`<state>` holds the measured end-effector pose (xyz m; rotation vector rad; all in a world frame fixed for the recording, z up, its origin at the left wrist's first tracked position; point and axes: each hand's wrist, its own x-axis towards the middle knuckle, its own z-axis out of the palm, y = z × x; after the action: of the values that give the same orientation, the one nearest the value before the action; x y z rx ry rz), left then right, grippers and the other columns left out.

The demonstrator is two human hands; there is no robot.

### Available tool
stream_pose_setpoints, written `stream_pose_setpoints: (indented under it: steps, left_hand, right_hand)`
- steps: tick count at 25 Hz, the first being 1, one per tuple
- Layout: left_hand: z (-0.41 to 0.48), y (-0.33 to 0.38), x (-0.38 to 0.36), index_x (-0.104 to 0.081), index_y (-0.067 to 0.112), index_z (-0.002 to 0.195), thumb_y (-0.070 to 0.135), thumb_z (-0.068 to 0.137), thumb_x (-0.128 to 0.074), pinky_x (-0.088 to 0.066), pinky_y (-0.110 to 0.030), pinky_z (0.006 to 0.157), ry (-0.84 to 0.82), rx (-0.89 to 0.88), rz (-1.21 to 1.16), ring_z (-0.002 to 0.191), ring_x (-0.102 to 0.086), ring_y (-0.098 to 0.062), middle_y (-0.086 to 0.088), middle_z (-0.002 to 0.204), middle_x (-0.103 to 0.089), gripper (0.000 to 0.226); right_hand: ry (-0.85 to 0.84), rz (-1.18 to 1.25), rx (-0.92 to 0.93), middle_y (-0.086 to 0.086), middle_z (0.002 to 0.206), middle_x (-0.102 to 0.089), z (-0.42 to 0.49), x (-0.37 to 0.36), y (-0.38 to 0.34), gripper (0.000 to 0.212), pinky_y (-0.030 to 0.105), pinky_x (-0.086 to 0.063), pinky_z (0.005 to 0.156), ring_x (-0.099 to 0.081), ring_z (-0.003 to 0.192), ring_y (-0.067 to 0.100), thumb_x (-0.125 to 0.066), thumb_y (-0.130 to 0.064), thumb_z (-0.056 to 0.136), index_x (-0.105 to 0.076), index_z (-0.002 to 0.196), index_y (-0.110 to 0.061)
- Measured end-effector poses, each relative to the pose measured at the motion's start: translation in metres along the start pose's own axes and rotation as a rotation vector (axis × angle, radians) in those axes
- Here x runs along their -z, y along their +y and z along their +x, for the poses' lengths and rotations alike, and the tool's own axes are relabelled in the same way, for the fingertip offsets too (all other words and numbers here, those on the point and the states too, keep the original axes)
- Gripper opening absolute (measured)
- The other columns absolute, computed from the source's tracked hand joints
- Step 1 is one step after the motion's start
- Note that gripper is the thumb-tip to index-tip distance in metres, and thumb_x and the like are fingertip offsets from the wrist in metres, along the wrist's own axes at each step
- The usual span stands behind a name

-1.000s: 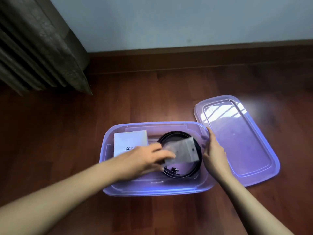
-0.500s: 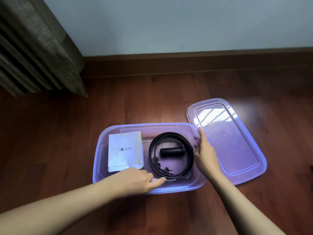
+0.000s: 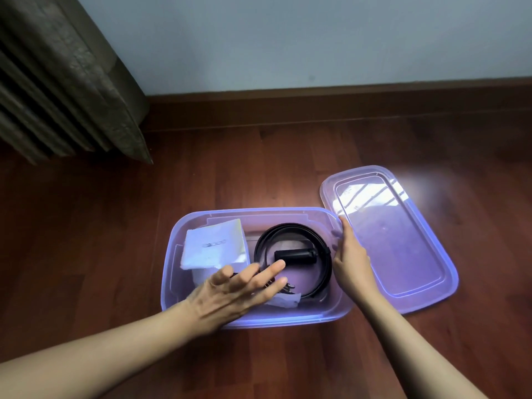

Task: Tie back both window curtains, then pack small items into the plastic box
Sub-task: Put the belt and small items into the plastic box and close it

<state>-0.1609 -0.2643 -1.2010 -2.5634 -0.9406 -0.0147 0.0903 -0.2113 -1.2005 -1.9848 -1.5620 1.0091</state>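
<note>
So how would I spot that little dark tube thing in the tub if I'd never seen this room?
Find the translucent purple plastic box on the reddish wooden floor, its lid lying to the right. Inside, right of the white paper booklet, a black belt lies coiled in a ring. The short black cylinder lies on its side within that ring: the only solid, stubby dark item there.

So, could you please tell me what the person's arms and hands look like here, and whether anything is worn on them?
Both forearms are bare as far as the frame shows: no sleeves or cuffs come into view. The left hand and the right hand are bare too, without gloves, and I see no rings, watch, bracelet or markings on either wrist. Nails look short and unpainted, though they are a little blurred.
</note>
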Motion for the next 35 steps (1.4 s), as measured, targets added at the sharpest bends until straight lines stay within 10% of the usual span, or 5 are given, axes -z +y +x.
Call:
stream_pose_setpoints:
  steps: [5, 10, 15, 28, 35]
  left_hand:
    - [-0.002, 0.006, -0.004, -0.037, 0.023, 0.138, 0.013, 0.089, -0.045, -0.033, -0.034, 0.086, 0.017, 0.148, -0.085, 0.113, -0.04, -0.02, -0.008, 0.146, -0.024, 0.051]
    - [-0.009, -0.003, -0.023, 0.009, 0.008, 0.148, 0.066, 0.071, -0.048, -0.024, -0.055, 0.111, -0.353, 0.499, -0.369, 0.143, 0.002, -0.042, -0.012, 0.154, 0.017, 0.112]
    - [-0.016, -0.02, -0.029, -0.002, 0.01, 0.149, 0.066, 0.077, -0.036, -0.013, -0.036, 0.114, -0.425, 0.289, -0.338, 0.144, -0.011, -0.033, -0.017, 0.151, -0.029, 0.098]
    - [0.133, -0.049, 0.006, 0.007, 0.013, 0.147, 0.063, 0.085, -0.024, 0.006, -0.019, 0.115, -0.05, 0.548, -0.821, 0.142, 0.016, -0.006, 0.003, 0.154, 0.012, 0.086]
    - [0.285, -0.038, -0.061, -0.01, -0.001, 0.147, 0.042, 0.091, -0.049, -0.032, -0.044, 0.107, -0.541, 0.711, -0.785, 0.136, -0.032, -0.039, -0.022, 0.152, -0.024, 0.081]
  right_hand:
    - [0.006, -0.007, 0.002, -0.001, 0.125, -0.06, 0.002, -0.003, 0.003, 0.062, 0.045, -0.042, 0.096, -0.058, 0.11, 0.031, -0.042, -0.01, 0.09, -0.021, 0.144, -0.03]
    - [0.011, 0.002, 0.0, 0.005, 0.121, -0.063, 0.001, -0.003, 0.005, 0.061, 0.04, -0.043, 0.09, -0.06, 0.105, 0.03, -0.043, -0.009, 0.09, -0.022, 0.145, -0.03]
    - [0.002, 0.0, 0.001, -0.001, 0.129, -0.058, 0.006, -0.006, 0.008, 0.064, 0.048, -0.04, 0.099, -0.057, 0.114, 0.029, -0.042, -0.009, 0.089, -0.02, 0.145, -0.03]
    - [0.31, 0.096, -0.044, 0.013, 0.149, -0.034, 0.019, 0.029, 0.041, 0.073, 0.036, -0.023, 0.114, -0.031, 0.138, 0.024, -0.035, -0.049, 0.087, -0.026, 0.145, -0.007]
    - [0.297, -0.365, -0.364, 0.02, 0.155, -0.013, 0.037, 0.089, 0.122, 0.104, 0.046, -0.009, 0.117, -0.006, 0.145, 0.033, -0.056, -0.065, 0.077, -0.011, 0.147, -0.003]
